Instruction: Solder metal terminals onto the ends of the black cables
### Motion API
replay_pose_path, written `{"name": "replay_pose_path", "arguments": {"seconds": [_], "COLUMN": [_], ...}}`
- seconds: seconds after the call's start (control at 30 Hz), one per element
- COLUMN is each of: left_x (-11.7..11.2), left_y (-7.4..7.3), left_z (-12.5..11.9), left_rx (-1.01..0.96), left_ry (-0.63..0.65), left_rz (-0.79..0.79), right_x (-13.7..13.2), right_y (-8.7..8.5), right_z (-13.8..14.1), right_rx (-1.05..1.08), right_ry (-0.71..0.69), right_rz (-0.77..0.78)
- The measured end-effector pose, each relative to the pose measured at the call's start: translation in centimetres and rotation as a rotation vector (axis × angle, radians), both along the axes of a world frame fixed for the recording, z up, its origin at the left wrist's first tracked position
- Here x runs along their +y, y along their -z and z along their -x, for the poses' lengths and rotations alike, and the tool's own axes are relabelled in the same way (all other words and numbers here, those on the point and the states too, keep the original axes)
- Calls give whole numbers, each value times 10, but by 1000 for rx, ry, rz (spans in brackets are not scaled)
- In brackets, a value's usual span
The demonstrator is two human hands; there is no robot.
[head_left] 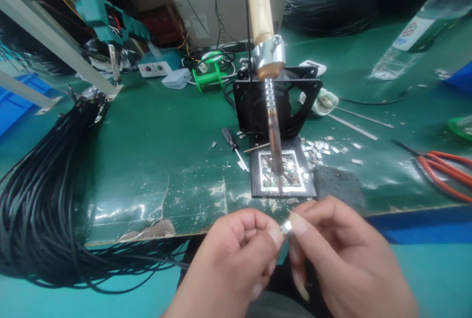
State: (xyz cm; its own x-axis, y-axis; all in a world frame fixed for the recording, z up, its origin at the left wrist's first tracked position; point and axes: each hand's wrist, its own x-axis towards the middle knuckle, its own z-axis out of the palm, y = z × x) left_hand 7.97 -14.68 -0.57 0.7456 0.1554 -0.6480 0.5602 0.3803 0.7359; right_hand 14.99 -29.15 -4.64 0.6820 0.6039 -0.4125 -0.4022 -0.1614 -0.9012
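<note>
Silvery and tiny, a metal tab (286, 227) is pinched between both hands, left hand (236, 259) and right hand (342, 254), fingertips meeting over the near table (155, 126) edge; its shape is hard to make out. Wrists are cut off below. Just beyond, a soldering iron (271, 106) hangs over a black tray (282, 173)

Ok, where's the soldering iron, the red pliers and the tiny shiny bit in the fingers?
soldering iron (275, 136), head view, on its metal shaft.
red pliers (444, 168), head view, on a red handle.
tiny shiny bit (285, 228), head view, between the fingertips.
</note>
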Motion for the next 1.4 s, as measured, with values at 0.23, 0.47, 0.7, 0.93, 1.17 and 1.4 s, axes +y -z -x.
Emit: {"name": "replay_pose_path", "arguments": {"seconds": [0.23,0.47,0.7,0.93,1.17,1.4], "left_x": [1,3,2,3,3,2], "left_y": [-2,0,0,1,4,1], "left_z": [-4,-1,-3,-2,-3,1], "left_rx": [-21,-21,-17,-22,-31,-24], "left_ry": [23,34,30,39,33,49], "left_rz": [4,-25,-2,7,19,8], "right_x": [2,0,2,0,2,0], "right_y": [1,0,-1,-2,1,-2], "right_z": [-1,0,1,2,1,3], "right_rx": [18,8,15,4,13,-6], "right_ry": [11,9,8,6,-5,5], "right_rz": [-12,-27,-34,-33,-37,-28]}}
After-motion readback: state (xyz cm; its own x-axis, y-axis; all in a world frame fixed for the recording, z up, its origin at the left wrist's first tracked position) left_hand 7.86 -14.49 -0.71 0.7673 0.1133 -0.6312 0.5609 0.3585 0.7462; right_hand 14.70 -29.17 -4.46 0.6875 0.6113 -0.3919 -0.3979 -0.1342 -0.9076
